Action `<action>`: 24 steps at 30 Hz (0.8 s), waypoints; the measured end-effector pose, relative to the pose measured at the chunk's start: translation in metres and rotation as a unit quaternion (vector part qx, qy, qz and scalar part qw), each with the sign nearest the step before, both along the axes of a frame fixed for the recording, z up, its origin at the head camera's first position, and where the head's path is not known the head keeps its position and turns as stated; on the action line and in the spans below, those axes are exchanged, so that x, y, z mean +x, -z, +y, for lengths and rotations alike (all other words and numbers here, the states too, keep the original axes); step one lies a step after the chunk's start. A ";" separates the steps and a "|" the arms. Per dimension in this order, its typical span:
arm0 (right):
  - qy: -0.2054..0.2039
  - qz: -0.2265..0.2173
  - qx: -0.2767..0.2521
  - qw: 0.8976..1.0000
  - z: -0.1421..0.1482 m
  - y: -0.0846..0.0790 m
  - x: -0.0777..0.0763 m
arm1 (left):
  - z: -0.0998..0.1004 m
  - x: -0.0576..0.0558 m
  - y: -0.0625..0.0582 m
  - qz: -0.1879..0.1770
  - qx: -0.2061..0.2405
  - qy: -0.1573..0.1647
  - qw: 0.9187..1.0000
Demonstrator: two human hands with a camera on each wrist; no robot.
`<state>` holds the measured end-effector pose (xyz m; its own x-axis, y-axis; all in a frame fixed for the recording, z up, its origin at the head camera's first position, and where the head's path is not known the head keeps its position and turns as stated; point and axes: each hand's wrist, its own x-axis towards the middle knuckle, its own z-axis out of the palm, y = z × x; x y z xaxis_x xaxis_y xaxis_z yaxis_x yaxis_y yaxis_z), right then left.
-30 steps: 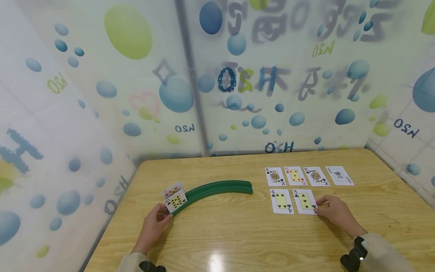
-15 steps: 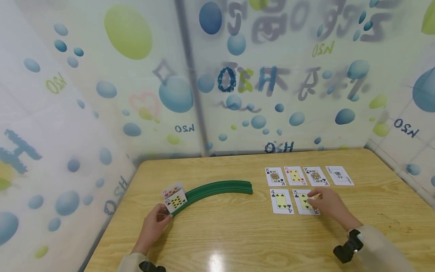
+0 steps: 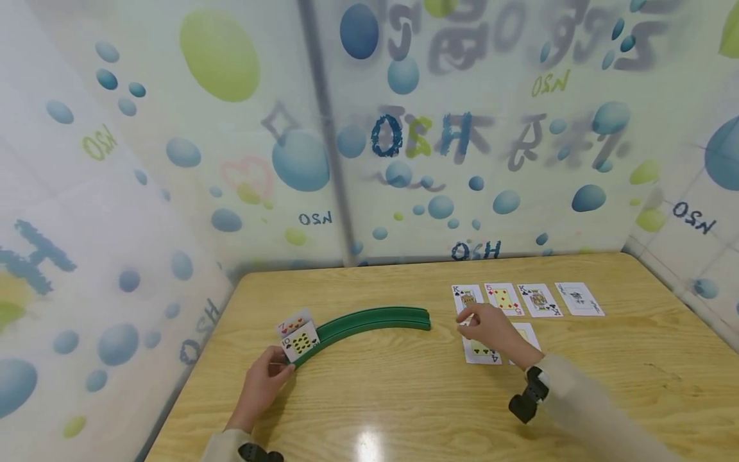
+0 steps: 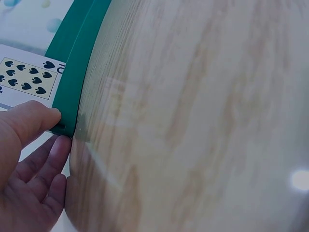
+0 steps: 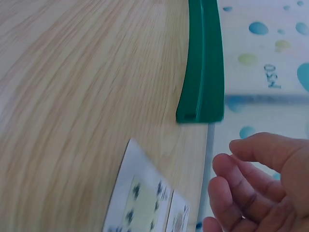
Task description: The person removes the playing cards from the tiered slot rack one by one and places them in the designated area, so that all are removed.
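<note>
My left hand pinches the near left end of a curved green playing card holder, thumb on its front in the left wrist view. A ten of spades stands in the holder beside that hand, with a seven of hearts behind it. My right hand is over a four of clubs, partly hiding it and the three of clubs to its right. Its fingers are loosely curled with nothing between them in the right wrist view, short of the holder's right end.
Behind the right hand lies a row of face-up cards: a black king, a five of diamonds, another black king and a joker. A printed curtain closes off the wooden table's far edge.
My right hand has moved left from the three of clubs to above the four of clubs, leaving both cards on the table. My left hand has kept its grip on the holder.
</note>
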<state>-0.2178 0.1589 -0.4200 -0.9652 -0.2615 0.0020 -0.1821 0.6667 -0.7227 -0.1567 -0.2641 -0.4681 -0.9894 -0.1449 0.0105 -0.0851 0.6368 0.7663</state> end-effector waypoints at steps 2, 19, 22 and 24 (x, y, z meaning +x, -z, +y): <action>-0.014 0.006 0.000 1.000 -0.014 -0.001 -0.004 | 0.000 0.000 0.000 0.001 0.002 0.001 1.000; -0.183 0.013 -0.115 0.976 -0.129 -0.003 -0.030 | 0.001 0.004 -0.002 0.024 0.010 0.002 1.000; -0.201 -0.003 -0.120 0.972 -0.147 -0.001 -0.031 | 0.002 0.003 -0.002 0.031 0.013 0.008 0.999; -0.210 -0.014 -0.122 0.970 -0.158 0.002 -0.032 | 0.002 0.003 -0.002 0.033 0.014 0.009 0.999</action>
